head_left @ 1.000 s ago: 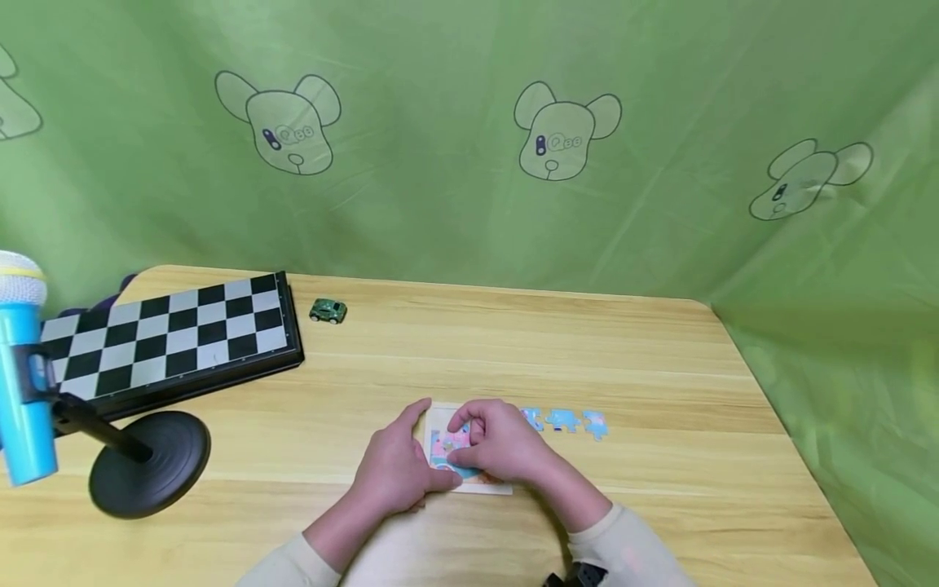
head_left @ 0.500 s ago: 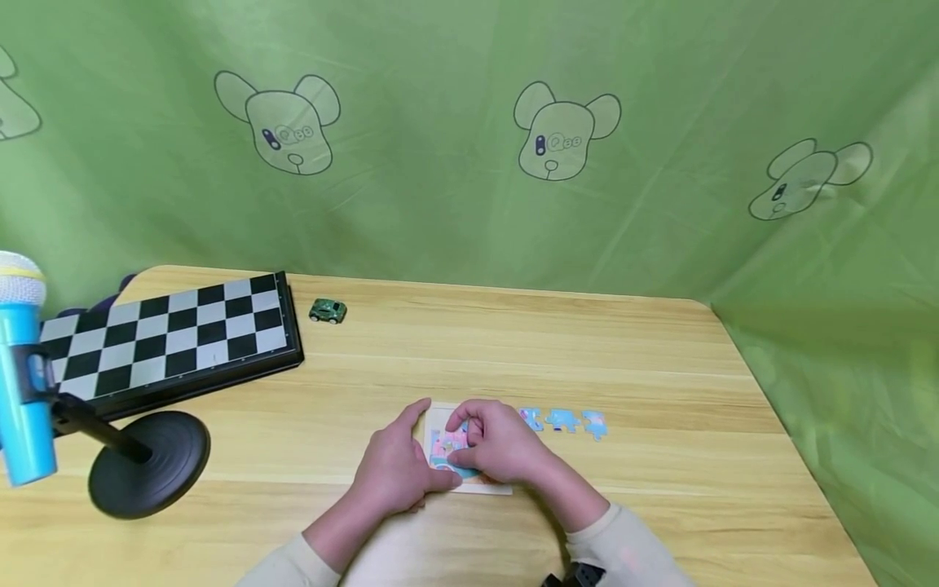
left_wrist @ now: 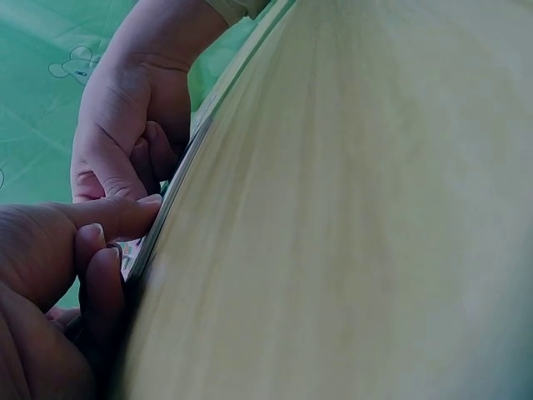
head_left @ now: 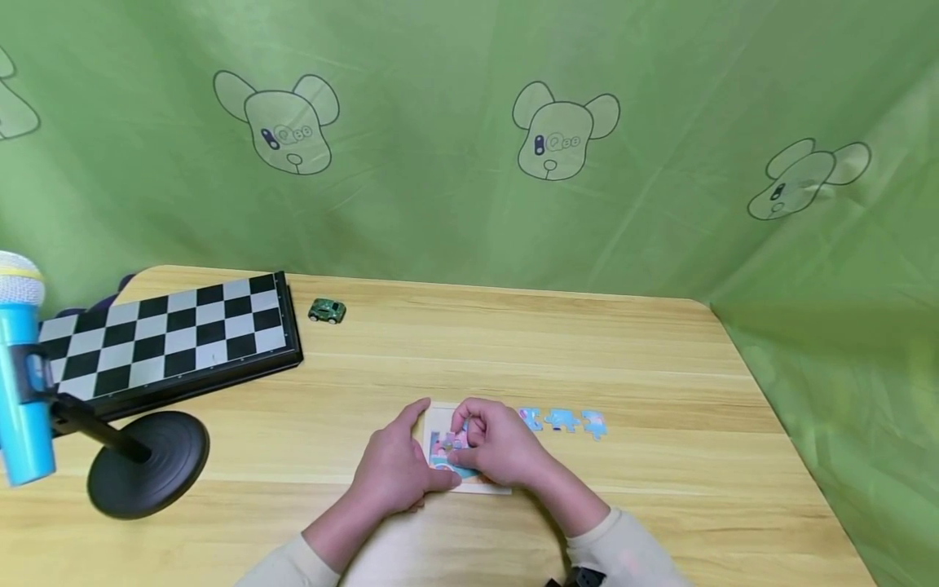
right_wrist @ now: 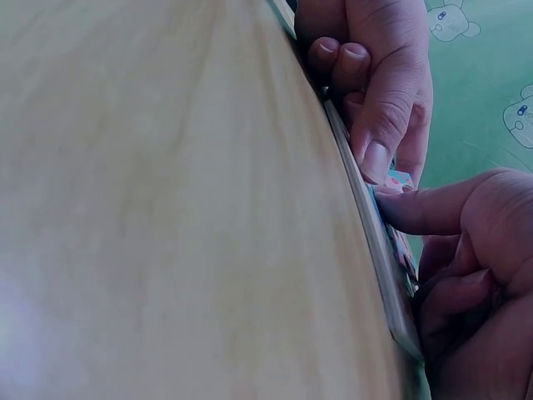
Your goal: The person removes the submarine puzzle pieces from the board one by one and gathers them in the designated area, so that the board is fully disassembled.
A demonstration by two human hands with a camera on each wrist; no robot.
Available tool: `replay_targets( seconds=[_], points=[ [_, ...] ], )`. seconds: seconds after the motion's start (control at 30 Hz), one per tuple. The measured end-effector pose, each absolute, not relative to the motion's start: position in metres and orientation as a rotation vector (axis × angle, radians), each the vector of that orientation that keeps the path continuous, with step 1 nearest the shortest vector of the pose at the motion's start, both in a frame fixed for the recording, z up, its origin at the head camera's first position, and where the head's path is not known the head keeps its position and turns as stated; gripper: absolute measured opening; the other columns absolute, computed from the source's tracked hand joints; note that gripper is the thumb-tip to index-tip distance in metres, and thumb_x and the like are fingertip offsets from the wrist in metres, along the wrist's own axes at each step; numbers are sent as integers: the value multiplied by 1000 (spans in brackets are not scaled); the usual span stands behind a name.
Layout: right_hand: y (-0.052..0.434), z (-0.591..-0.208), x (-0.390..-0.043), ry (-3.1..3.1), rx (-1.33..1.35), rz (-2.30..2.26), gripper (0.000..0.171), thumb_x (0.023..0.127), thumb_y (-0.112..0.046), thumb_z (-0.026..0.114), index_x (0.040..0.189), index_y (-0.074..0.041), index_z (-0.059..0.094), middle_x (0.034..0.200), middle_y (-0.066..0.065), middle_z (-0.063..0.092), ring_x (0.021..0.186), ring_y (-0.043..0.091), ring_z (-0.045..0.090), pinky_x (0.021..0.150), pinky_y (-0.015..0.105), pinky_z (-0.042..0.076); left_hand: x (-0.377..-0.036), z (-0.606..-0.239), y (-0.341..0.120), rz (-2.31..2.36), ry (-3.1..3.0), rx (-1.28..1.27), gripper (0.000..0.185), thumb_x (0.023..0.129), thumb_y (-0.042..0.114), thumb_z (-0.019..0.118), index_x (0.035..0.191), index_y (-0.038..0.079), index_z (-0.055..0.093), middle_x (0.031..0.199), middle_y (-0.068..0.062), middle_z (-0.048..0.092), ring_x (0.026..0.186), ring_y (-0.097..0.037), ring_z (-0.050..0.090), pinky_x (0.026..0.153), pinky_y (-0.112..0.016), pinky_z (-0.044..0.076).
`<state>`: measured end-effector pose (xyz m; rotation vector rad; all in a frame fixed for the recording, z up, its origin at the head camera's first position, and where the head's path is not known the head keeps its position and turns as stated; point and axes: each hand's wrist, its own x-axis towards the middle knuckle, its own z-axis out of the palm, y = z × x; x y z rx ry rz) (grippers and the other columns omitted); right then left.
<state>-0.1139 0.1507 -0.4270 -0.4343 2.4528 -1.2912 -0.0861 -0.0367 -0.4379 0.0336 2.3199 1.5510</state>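
We see the left hand (head_left: 396, 468) grip the puzzle board (head_left: 441, 417), apparently steadying it as the right hand (head_left: 504, 444) pinches a piece (head_left: 460, 439).

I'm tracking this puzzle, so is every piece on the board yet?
No, the head view shows three pieces on the table, right of the board.

Tabletop (head_left: 623, 350): jigsaw tray (head_left: 440, 416), three jigsaw pieces (head_left: 562, 420) to right; toy car (head_left: 327, 311) near back edge; chessboard (head_left: 181, 330) by back left corner; microphone stand (head_left: 150, 466) before chessboard.
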Motion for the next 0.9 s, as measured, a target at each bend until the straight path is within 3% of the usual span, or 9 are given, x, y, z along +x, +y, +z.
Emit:
replay_targets(
  seconds=[0.4, 0.9],
  points=[
    [153, -430, -113, 2483, -419, -1300, 29, 75, -8, 88, 94, -13, 67, 55, -5, 39, 48, 8, 37, 58, 27, 43, -86, -438, -37, 1539, 2332, 35, 109, 64, 16, 94, 154, 9, 33, 62, -6, 57, 38, -16, 55, 38, -30, 45],
    [152, -429, -112, 2464, -356, -1366, 30, 73, -5, 88, 97, -7, 71, 55, -4, 39, 47, 10, 36, 61, 27, 45, -86, -437, -37, 1537, 2325, 31, 109, 65, 15, 94, 155, 9, 33, 62, -6, 58, 39, -17, 55, 38, -30, 45]
  ],
)
